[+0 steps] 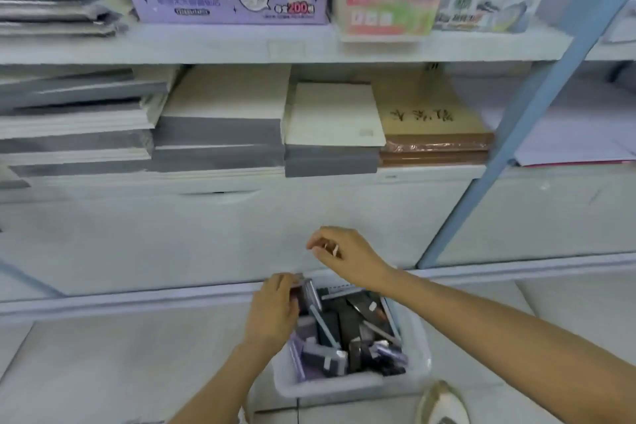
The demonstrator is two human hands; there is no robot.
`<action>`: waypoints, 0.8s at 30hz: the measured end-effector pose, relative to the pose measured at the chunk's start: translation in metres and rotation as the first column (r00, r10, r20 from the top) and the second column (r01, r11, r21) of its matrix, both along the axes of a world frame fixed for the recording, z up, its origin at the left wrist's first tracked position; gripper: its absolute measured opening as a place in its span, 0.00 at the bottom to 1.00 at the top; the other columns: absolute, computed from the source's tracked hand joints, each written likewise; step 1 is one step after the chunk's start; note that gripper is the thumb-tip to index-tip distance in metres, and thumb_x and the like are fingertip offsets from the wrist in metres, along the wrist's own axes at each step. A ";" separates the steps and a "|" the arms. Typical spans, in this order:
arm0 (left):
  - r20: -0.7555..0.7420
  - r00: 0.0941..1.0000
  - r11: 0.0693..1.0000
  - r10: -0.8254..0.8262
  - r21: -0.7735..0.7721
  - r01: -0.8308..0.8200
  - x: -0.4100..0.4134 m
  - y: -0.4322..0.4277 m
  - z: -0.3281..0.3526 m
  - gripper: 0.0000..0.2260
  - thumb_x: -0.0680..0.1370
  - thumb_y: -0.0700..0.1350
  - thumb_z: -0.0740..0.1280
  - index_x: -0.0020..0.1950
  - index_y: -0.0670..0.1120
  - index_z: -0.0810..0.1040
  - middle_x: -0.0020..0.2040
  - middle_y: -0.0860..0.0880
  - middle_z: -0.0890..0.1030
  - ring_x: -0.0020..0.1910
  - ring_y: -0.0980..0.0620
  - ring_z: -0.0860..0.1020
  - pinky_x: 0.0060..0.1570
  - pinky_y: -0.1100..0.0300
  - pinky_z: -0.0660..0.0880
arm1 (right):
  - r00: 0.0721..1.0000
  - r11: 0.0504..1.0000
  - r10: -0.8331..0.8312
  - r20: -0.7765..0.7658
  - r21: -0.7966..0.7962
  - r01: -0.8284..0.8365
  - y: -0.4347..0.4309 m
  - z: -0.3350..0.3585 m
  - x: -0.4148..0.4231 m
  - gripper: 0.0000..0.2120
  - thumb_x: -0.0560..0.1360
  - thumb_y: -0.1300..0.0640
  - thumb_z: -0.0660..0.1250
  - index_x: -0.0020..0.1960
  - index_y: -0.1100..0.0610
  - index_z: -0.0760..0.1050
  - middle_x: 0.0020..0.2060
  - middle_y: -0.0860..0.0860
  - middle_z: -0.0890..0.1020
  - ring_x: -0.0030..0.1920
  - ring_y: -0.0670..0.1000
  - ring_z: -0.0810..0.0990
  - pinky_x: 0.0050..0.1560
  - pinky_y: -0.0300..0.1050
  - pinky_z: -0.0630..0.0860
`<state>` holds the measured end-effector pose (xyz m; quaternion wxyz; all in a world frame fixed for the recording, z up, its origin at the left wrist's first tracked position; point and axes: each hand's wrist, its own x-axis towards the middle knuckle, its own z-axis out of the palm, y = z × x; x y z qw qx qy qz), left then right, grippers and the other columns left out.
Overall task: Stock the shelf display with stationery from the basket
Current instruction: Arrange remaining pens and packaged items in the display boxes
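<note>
fingers of my left hand point(275, 311) curl round a pack point(303, 287) i judge light and stiff, best pinched by its edges, in the floor basket point(344, 385); right hand point(344, 256) hovers, grip unclear.

The left grip point(275, 310) is hanging palm-down from a bare forearm, its fingers curling round a small dark stationery pack point(299, 293). The right grip point(339, 253) is hovering higher with its wrist bent and fingers curled, and whether it is holding anything is unclear.

You're in a stationery shop: shelves point(241, 45) carry stacked notebooks point(220, 134), with printed retail display boxes point(227, 7) above.
</note>
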<state>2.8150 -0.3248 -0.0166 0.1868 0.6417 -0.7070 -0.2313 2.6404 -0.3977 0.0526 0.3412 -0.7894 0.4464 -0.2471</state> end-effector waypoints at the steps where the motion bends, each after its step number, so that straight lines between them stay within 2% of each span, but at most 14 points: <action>1: 0.057 0.998 0.996 -0.008 0.087 0.003 0.004 0.007 -0.017 0.20 0.80 0.40 0.62 0.72 0.44 0.68 0.71 0.44 0.70 0.68 0.45 0.69 0.66 0.57 0.65 | 0.998 0.998 -0.008 -0.068 0.068 0.012 0.004 -0.027 -0.001 0.06 0.78 0.61 0.64 0.52 0.59 0.79 0.45 0.50 0.81 0.39 0.46 0.75 0.43 0.40 0.72; 3: 0.156 0.986 0.976 -0.050 0.218 0.016 0.012 0.019 -0.045 0.24 0.82 0.45 0.59 0.78 0.46 0.58 0.78 0.47 0.59 0.75 0.49 0.61 0.71 0.60 0.58 | 0.980 0.978 -0.026 -0.199 0.198 0.066 0.012 -0.076 -0.005 0.06 0.78 0.57 0.65 0.53 0.57 0.79 0.48 0.52 0.82 0.43 0.49 0.78 0.48 0.45 0.76; 5: 0.196 0.974 0.949 -0.113 0.311 0.048 0.018 0.030 -0.065 0.26 0.83 0.47 0.56 0.79 0.47 0.52 0.80 0.48 0.50 0.78 0.52 0.54 0.74 0.60 0.53 | 0.954 0.948 -0.008 -0.298 0.302 0.102 0.022 -0.114 -0.008 0.07 0.78 0.55 0.65 0.54 0.56 0.78 0.50 0.51 0.83 0.48 0.50 0.80 0.53 0.48 0.77; 8: 0.227 0.961 0.943 -0.160 0.323 0.081 0.024 0.039 -0.083 0.26 0.83 0.47 0.56 0.79 0.46 0.50 0.80 0.49 0.44 0.79 0.53 0.49 0.75 0.61 0.49 | 0.932 0.902 -0.020 -0.362 0.396 0.173 0.034 -0.152 -0.007 0.10 0.78 0.51 0.66 0.55 0.55 0.76 0.47 0.51 0.82 0.47 0.50 0.80 0.52 0.49 0.78; 11: 0.166 0.981 0.964 -0.104 0.259 0.058 0.027 0.041 -0.092 0.25 0.83 0.46 0.57 0.79 0.47 0.54 0.80 0.52 0.47 0.78 0.55 0.53 0.74 0.64 0.50 | 0.903 0.888 -0.088 -0.421 0.377 0.263 0.039 -0.176 0.002 0.13 0.76 0.47 0.68 0.53 0.54 0.74 0.43 0.49 0.79 0.44 0.49 0.78 0.43 0.45 0.75; 13: 0.112 0.991 0.971 -0.069 0.236 0.041 0.027 0.043 -0.095 0.24 0.83 0.45 0.57 0.78 0.47 0.55 0.79 0.53 0.49 0.77 0.55 0.56 0.73 0.65 0.50 | 0.876 0.887 -0.121 -0.467 0.345 0.307 0.040 -0.188 0.010 0.14 0.74 0.45 0.69 0.52 0.54 0.74 0.44 0.49 0.79 0.43 0.48 0.77 0.39 0.42 0.71; 16: 0.090 0.995 0.981 -0.030 0.195 0.012 0.023 0.042 -0.095 0.22 0.82 0.42 0.61 0.75 0.44 0.64 0.77 0.48 0.60 0.74 0.50 0.63 0.73 0.58 0.57 | 0.840 0.909 -0.117 -0.529 0.284 0.306 0.038 -0.199 0.016 0.10 0.76 0.47 0.69 0.49 0.54 0.75 0.45 0.49 0.80 0.42 0.48 0.77 0.40 0.43 0.73; 18: 0.075 0.997 0.991 -0.006 0.131 -0.004 0.021 0.037 -0.093 0.18 0.78 0.37 0.67 0.68 0.40 0.74 0.70 0.42 0.71 0.68 0.42 0.71 0.67 0.50 0.68 | 0.862 0.916 -0.108 -0.495 0.289 0.280 0.035 -0.202 0.014 0.08 0.76 0.49 0.68 0.47 0.54 0.76 0.41 0.48 0.79 0.40 0.48 0.78 0.39 0.44 0.74; 20: 0.058 0.998 0.999 0.035 0.037 -0.037 0.020 0.030 -0.095 0.15 0.74 0.34 0.71 0.61 0.39 0.79 0.61 0.40 0.78 0.59 0.39 0.76 0.58 0.50 0.73 | 0.938 0.905 -0.103 -0.330 0.360 0.225 0.030 -0.200 0.006 0.06 0.76 0.52 0.69 0.45 0.54 0.77 0.37 0.46 0.78 0.36 0.45 0.76 0.39 0.42 0.73; 22: -0.046 0.994 0.992 0.103 0.071 -0.100 0.014 0.021 -0.091 0.14 0.77 0.39 0.68 0.62 0.42 0.77 0.59 0.44 0.78 0.59 0.45 0.75 0.59 0.57 0.71 | 0.983 0.891 -0.120 -0.142 0.422 0.170 0.024 -0.190 -0.002 0.02 0.76 0.54 0.70 0.45 0.51 0.77 0.37 0.44 0.79 0.36 0.41 0.76 0.40 0.36 0.73; 24: -0.235 0.955 0.964 0.178 0.238 -0.121 0.002 0.012 -0.087 0.18 0.80 0.45 0.66 0.69 0.45 0.71 0.60 0.49 0.77 0.59 0.52 0.74 0.61 0.59 0.71 | 0.990 0.878 -0.140 -0.008 0.461 0.128 0.019 -0.178 -0.007 0.01 0.76 0.54 0.69 0.47 0.49 0.78 0.39 0.43 0.80 0.37 0.39 0.77 0.40 0.33 0.74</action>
